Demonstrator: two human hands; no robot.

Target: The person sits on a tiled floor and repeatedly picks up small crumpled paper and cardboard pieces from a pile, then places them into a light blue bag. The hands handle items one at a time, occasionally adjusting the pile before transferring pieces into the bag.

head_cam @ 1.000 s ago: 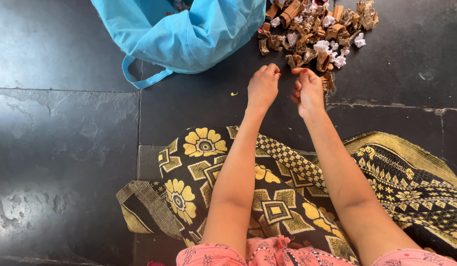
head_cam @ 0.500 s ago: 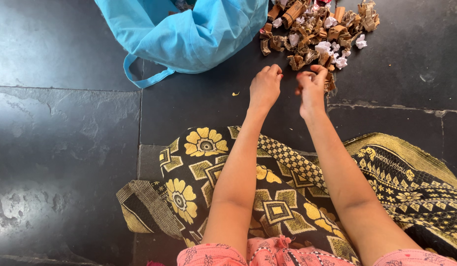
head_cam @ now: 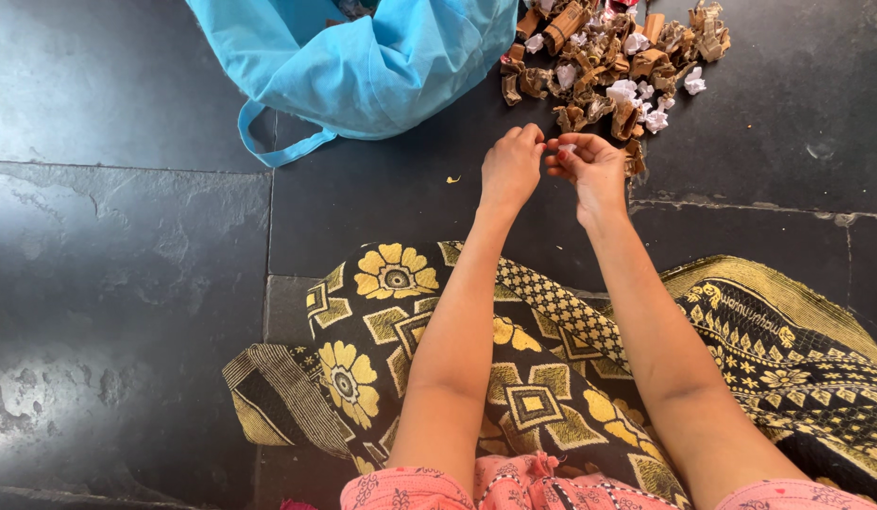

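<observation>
left hand [head_cam: 510, 170] + right hand [head_cam: 589, 168]: fingertips pinched together on 1 small white scrap [head_cam: 566, 148] | just below pile [head_cam: 608, 57] | advice: pinch lightly, keep scrap over pile

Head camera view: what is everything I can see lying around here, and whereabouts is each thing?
cloth bag: one, light blue, top centre on the floor, its strap loop trailing to the lower left.
pile of scraps: many crumpled pieces, brown and white, top right of centre, just beyond the hands.
small white piece: one, pinched between the fingertips of both hands.
tiny crumb: one, yellowish, on the floor left of the hands.
patterned cloth: one, black with yellow flowers, under the arms.
stone floor: dark grey slabs, all around.
pink garment: bottom edge.
left hand: fingers bent, at the piece.
right hand: fingers curled, at the piece.
</observation>
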